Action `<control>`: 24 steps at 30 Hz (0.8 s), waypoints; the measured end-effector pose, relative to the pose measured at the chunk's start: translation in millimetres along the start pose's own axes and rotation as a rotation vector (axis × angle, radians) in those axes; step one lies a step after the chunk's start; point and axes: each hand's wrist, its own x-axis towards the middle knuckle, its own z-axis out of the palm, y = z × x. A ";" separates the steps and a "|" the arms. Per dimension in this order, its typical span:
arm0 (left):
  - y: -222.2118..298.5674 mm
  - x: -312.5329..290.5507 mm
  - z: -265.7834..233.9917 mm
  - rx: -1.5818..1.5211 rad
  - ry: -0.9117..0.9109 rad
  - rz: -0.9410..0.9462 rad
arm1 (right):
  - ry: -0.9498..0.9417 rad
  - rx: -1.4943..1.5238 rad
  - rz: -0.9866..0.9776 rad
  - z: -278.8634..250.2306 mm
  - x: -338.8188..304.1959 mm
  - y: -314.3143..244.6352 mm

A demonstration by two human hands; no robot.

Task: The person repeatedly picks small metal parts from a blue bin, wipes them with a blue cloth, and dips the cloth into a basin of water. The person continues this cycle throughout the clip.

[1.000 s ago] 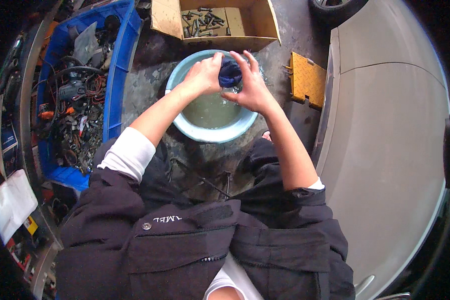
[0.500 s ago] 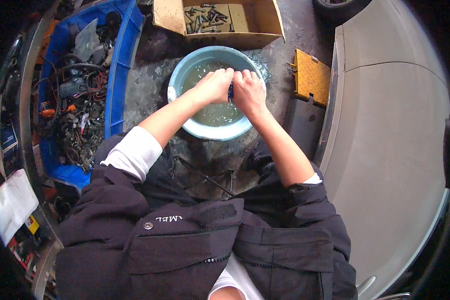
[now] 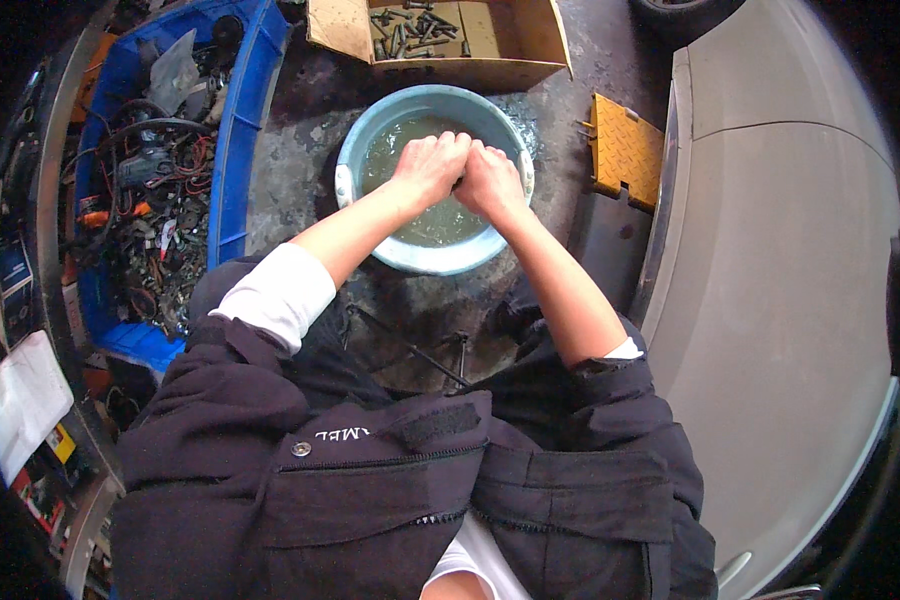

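Over a light blue plastic basin point(image 3: 435, 264) of murky water, my left hand point(image 3: 432, 165) and my right hand point(image 3: 490, 182) are closed with their knuckles meeting. Only a dark sliver shows between the palms, so what they grip is mostly hidden. White handles stick out on both sides of the basin rim. Beyond it stands an open cardboard box point(image 3: 530, 72) with several dark bolts point(image 3: 415, 38) lying inside.
To the left, a long blue crate point(image 3: 238, 150) is full of cables, a power tool and scrap metal bits. A yellow ramp block point(image 3: 625, 150) lies at the right, beside a pale car body panel point(image 3: 780, 270). A tyre point(image 3: 682, 15) shows at the top.
My hands have turned inward and drawn closer together, the right shifting slightly left. The dark blue thing between them, visible before, is now nearly covered.
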 end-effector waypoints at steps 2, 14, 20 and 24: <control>1.1 0.7 -1.0 0.031 0.041 0.037 | -0.065 0.012 0.042 -11.7 1.6 -3.7; -8.2 3.6 1.2 0.095 0.115 0.154 | -0.196 0.185 0.122 -18.3 12.6 -2.5; -7.4 13.2 -21.2 -0.033 0.017 0.140 | -0.129 0.070 0.109 -29.8 14.7 -1.3; -11.4 15.9 -71.0 -0.108 -0.101 0.141 | 0.038 -0.008 0.063 -53.6 2.6 4.0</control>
